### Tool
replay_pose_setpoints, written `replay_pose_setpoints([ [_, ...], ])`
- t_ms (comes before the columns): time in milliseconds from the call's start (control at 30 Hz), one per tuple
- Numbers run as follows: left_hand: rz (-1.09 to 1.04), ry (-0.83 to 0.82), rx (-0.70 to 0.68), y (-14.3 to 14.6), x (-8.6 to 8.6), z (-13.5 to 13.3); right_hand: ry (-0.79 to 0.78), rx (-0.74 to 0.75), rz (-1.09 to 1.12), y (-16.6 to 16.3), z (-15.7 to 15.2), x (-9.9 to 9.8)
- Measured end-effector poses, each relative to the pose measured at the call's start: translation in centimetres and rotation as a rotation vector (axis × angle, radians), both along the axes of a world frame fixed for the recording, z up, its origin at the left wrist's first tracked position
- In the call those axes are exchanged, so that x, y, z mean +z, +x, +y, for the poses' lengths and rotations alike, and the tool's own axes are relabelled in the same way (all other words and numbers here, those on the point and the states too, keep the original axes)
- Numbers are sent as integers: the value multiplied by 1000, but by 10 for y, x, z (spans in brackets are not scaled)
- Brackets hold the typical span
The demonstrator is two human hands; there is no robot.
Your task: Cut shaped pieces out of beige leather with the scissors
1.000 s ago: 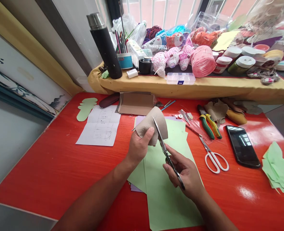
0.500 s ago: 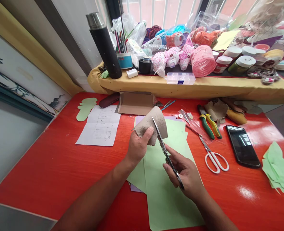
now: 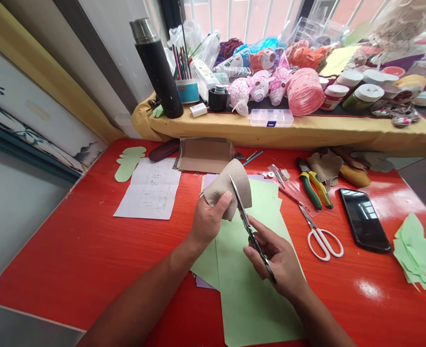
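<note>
Above the red table, the beige leathery sheet is pinched in the grip of the left hand, apparently to steady it against the scissors, clasped by the right hand, though whether the blades bite cannot be told.

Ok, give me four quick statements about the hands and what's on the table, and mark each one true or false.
1. The left hand grips the beige-grey piece. True.
2. The white-handled scissors lie on the red table. True.
3. The right hand holds the white-handled scissors. False: it holds the dark scissors.
4. The phone lies left of the pliers. False: it lies to their right.
</note>
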State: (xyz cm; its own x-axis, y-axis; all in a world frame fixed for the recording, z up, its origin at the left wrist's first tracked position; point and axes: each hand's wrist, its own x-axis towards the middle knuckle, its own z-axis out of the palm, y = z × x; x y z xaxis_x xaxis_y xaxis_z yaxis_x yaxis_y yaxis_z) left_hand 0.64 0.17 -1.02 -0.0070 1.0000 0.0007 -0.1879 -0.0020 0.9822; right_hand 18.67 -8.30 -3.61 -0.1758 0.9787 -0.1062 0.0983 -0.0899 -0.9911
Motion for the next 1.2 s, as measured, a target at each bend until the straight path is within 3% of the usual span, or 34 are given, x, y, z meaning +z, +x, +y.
replay_pose_setpoints([
  [333, 14, 0, -13, 1, 2, -1, -26, -2, -5, 1, -1, 8],
  [1200, -22, 4, 6, 0, -3, 1, 69, 22, -21, 3, -3, -8],
])
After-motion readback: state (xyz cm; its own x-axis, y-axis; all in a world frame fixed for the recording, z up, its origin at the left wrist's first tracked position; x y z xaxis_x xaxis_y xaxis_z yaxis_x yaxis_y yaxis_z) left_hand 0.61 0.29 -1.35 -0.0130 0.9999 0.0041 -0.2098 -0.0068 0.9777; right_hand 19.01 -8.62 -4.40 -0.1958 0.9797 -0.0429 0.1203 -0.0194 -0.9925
